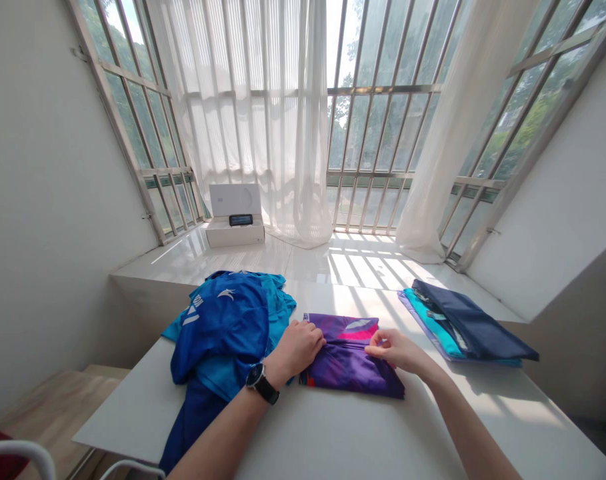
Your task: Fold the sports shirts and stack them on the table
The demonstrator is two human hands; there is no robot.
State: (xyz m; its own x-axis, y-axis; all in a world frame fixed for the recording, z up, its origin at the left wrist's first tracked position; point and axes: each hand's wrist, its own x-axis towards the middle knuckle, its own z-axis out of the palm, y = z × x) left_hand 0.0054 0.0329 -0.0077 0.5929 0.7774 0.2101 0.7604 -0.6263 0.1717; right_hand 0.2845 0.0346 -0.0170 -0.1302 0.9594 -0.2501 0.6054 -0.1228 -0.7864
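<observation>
A purple shirt (347, 370) with pink and white marks lies folded into a flat rectangle on the white table (323, 440). My left hand (297, 347), a black watch on its wrist, closes its curled fingers on the shirt's left side. At the right side, my right hand (390, 348) pinches the cloth between thumb and fingers. Creases run across the shirt between both hands. Beside my left forearm sits a loose heap of blue shirts (223, 327), partly hanging over the table's near left edge.
Folded clothes (463, 320), navy on top of turquoise and lilac, are stacked at the right. Behind the table, an open white box (235, 233) holding a dark device stands on the sill (303, 260). Sheer curtains (293, 133) hang before barred windows.
</observation>
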